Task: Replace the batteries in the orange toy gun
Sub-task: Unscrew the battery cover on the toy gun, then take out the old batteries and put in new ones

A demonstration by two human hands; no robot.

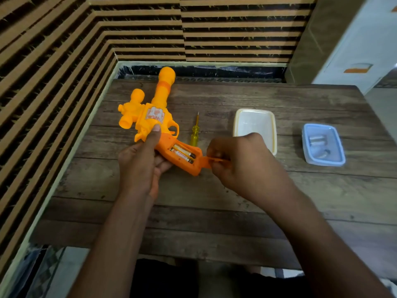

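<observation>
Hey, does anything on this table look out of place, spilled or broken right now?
Nothing stands out. The toy gun has its grip compartment open with batteries seated inside, the right hand pinching the cover, which fits the job. The screwdriver lies flat, and both containers sit upright.

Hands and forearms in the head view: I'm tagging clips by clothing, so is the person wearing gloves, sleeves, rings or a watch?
Nothing shows. The left hand and right hand are bare, with no gloves and no rings visible on the fingers. Both forearms are uncovered up to the frame's bottom edge, with no sleeve, watch or band in view.
</observation>
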